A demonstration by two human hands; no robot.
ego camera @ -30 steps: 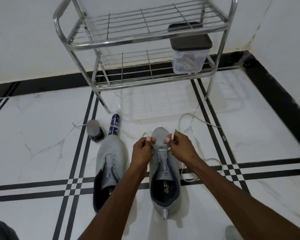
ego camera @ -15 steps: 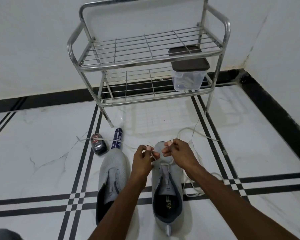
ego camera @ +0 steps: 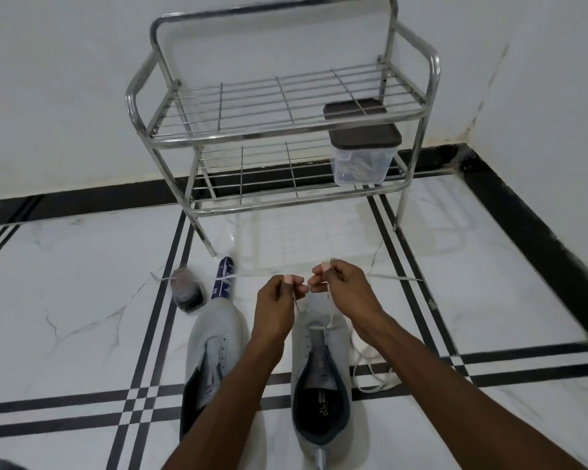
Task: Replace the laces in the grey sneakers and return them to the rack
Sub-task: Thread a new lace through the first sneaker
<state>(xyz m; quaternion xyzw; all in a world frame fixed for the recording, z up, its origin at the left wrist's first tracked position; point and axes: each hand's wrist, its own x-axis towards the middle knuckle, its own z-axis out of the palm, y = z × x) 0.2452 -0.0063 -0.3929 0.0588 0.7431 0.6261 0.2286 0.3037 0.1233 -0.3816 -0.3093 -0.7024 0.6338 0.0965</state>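
Both hands [ego camera: 275, 307] [ego camera: 345, 288] lifted the lace [ego camera: 330, 322] higher.

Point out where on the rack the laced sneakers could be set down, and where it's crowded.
The rack's top shelf is bare across its width. The lower shelf is free left of the lidded plastic container, which fills its right end. The floor before the rack is crowded with the two sneakers, loose lace and both hands.

2 grey sneakers [ego camera: 214, 337] [ego camera: 319, 354], 2 hands [ego camera: 275, 300] [ego camera: 345, 290], 1 rack [ego camera: 286, 130], 1 tub [ego camera: 362, 154].
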